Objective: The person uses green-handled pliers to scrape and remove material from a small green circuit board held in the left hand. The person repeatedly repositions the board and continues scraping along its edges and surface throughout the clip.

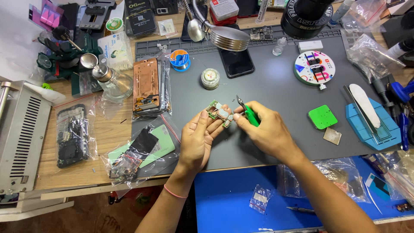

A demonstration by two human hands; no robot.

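The left hand (199, 137) rises from the desk's near edge, its fingers pinching a small green circuit board (219, 113) above the grey mat (276, 92). The right hand (264, 129), fingers closed round green-handled tweezers (246, 111), meets it; bare mat lies beyond, clutter at both sides

The person has two bare arms with no sleeves showing. The left hand (199, 136) has a thin pink band (174, 192) around its wrist. The right hand (263, 129) wears no ring, watch or band. Both hands have short nails and no gloves.
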